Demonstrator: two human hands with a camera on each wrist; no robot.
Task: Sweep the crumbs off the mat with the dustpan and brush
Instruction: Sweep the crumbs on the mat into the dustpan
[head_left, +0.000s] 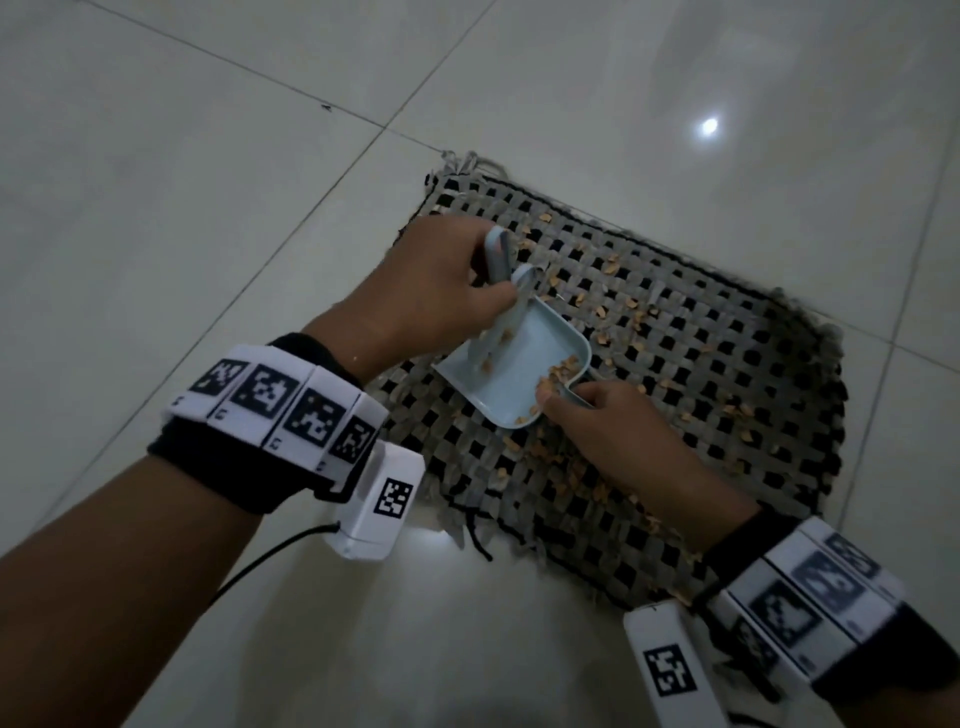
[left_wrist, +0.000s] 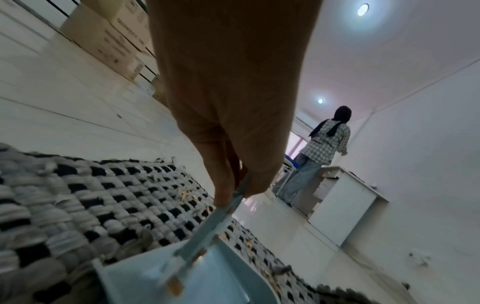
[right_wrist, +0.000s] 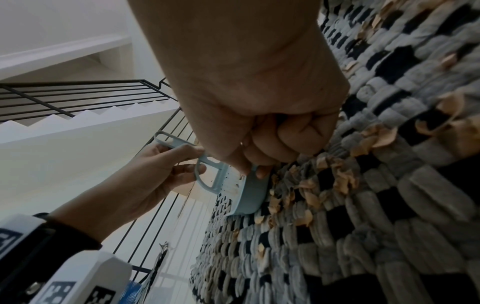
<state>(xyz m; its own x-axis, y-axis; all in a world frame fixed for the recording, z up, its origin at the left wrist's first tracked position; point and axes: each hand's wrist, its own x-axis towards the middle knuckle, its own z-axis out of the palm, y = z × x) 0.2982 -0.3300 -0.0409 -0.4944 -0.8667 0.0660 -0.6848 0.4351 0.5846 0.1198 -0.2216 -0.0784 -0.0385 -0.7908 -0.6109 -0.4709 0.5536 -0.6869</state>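
Currently, per the three views:
Left hand (head_left: 441, 291): grip clenched round the pale blue dustpan handle (head_left: 501, 260), thumb and fingers pinching it; wrist view shows the handle running down from the fingertips (left_wrist: 223, 195) into the pan.
Dustpan (head_left: 511, 371): tilted, sitting on the mat at about its 9 o'clock side, open mouth toward 7 o'clock in the head view; a few crumbs inside, most piled at its 3 o'clock corner.
Right hand (head_left: 602, 431): at 4 o'clock of the dustpan, fingers curled tight, thumb on the pan rim; something thin and pale blue sticks out of the fist, cannot tell if it's the brush.
Mat (head_left: 727, 364): woven grey-black check, lying on the tiled floor (head_left: 208, 156), frayed at the corners.
Crumbs (head_left: 566, 483): tan flakes scattered across the mat, dense just beside the pan at 5 o'clock, thinner toward 2 o'clock.
Background: left wrist view shows a person (left_wrist: 322, 152) standing by a white cabinet (left_wrist: 345, 205); cardboard boxes (left_wrist: 111, 39) against the railing (right_wrist: 78, 96).
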